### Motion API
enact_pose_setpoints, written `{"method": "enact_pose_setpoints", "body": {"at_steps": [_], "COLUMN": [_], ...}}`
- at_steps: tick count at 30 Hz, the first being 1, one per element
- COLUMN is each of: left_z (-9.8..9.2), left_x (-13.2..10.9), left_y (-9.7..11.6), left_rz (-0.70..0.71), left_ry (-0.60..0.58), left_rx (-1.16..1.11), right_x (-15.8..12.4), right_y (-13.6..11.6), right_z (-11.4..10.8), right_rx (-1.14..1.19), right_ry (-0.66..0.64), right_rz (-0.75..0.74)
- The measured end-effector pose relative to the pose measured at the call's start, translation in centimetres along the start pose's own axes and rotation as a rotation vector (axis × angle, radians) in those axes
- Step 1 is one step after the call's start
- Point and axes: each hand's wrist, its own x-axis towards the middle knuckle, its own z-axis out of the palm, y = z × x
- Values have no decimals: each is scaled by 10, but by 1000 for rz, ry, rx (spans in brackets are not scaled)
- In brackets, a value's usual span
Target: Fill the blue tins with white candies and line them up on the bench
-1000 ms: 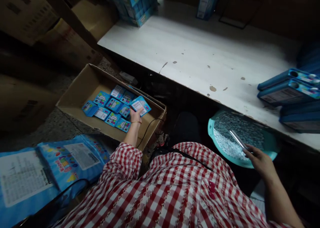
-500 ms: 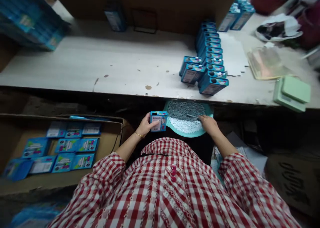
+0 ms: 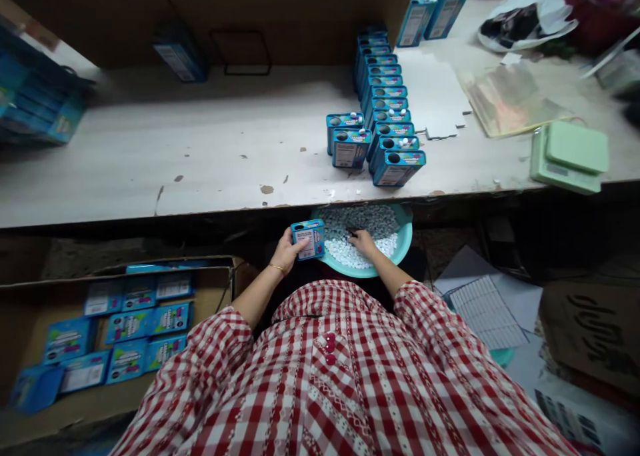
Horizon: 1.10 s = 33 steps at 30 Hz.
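Left hand: the left hand [image 3: 285,251] gripped a blue box [image 3: 311,243], thumb flat across the printed face and the fingers mostly hidden behind.
Blue box: it was held nearly upright, tilted slightly, at the near-left edge of the tub [image 3: 406,236]; a dark round opening showed on its top. Whether it touched the rim could not be told.
Right hand: the right hand [image 3: 366,245] reached down into the tub, fingers among the white pellets [image 3: 385,243]. Something dark showed at the fingertips, too small to name; whether they pinched it or lay loose could not be told.
Tub: it sat below the front edge of the table [image 3: 215,169], well filled with pellets.
Table: a row of boxes [image 3: 399,171] stood upright, with two boxes [image 3: 350,151] just to its left; a few white pellets rested on some tops. A green scale [image 3: 577,153] stood farther right.
Carton: the open carton [image 3: 213,309], down at the left, held more boxes [image 3: 125,361], lying down.
Step in hand: judging by the hands, pellets were being gathered beside the opened box.
Next move: it seemed to call for a steady box, its opening facing up, and a small, careful load brought to that narrow hole.
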Motion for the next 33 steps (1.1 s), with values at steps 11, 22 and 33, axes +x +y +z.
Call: {"method": "enact_pose_setpoints", "body": {"at_steps": [11, 22, 33], "left_z": [37, 65, 66], "left_x": [22, 29, 32], "left_y": [10, -5, -13], "left_rz": [362, 460, 460], "left_ry": [-128, -176, -163], "left_rx": [577, 795, 748], "right_x": [-61, -76, -88], "right_y": [6, -75, -101], "right_z": [-113, -161, -159], "right_rx": [195, -615, -746], "right_ry": [82, -69, -38], "right_rz": [-190, -200, -293]}}
